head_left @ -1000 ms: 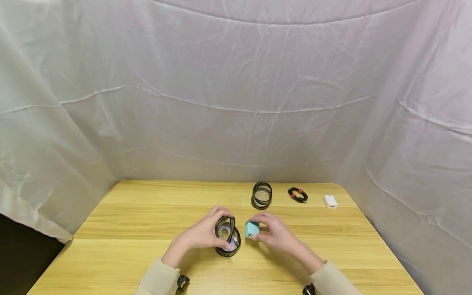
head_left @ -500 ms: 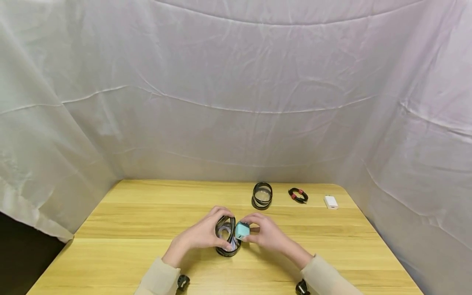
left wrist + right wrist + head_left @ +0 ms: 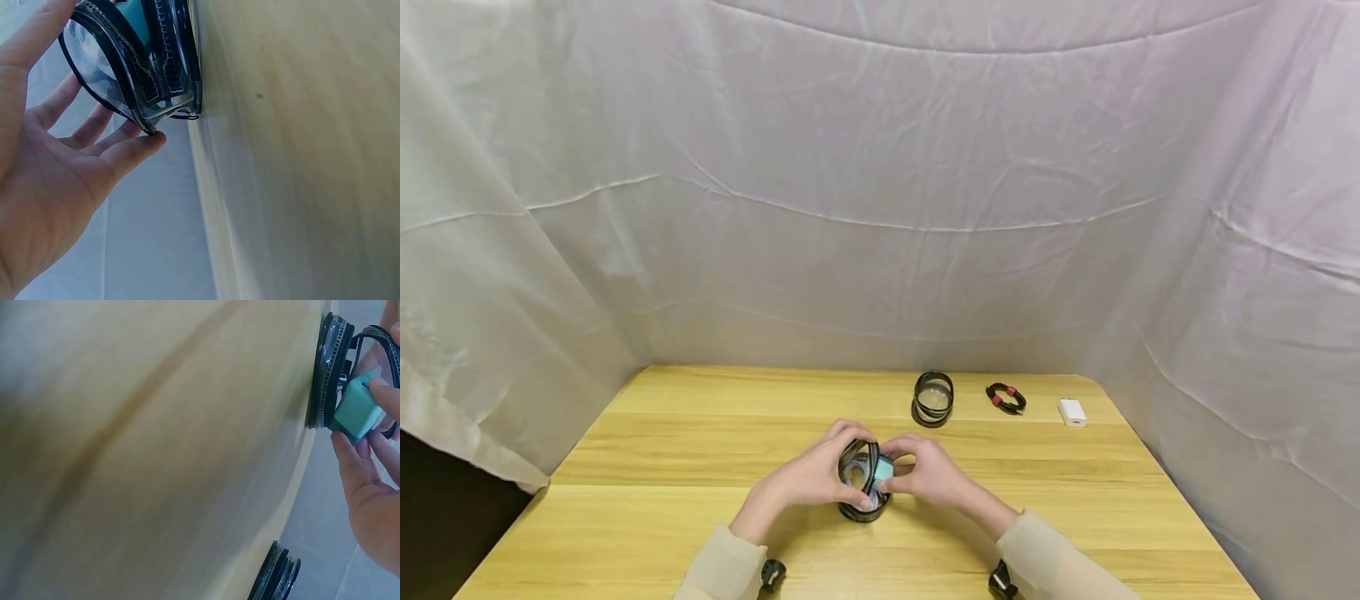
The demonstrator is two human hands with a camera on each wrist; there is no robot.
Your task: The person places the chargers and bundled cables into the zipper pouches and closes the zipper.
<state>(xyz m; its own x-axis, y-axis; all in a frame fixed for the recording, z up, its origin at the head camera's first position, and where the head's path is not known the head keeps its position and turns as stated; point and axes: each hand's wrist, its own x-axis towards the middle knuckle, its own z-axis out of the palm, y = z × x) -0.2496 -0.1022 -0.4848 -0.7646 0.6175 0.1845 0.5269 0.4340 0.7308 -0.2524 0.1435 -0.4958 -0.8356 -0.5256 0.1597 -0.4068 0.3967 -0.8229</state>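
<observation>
Centrally, near the front edge of the desk (image 3: 662,433), the left hand (image 3: 808,477) grips a clear round zip pouch (image 3: 861,483), fingers curled over its open black rim. The right hand (image 3: 928,475) pinches a teal block (image 3: 883,469) at the pouch mouth, partly inside it. Toward the back right corner lie a second round pouch (image 3: 932,398), a coiled black cable (image 3: 1006,397) and a white adapter (image 3: 1072,410), well apart from both hands.

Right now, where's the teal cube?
Head view: the teal cube is near the table's front middle, pinched by the right hand at the open mouth of the clear pouch that the left hand holds.
</observation>
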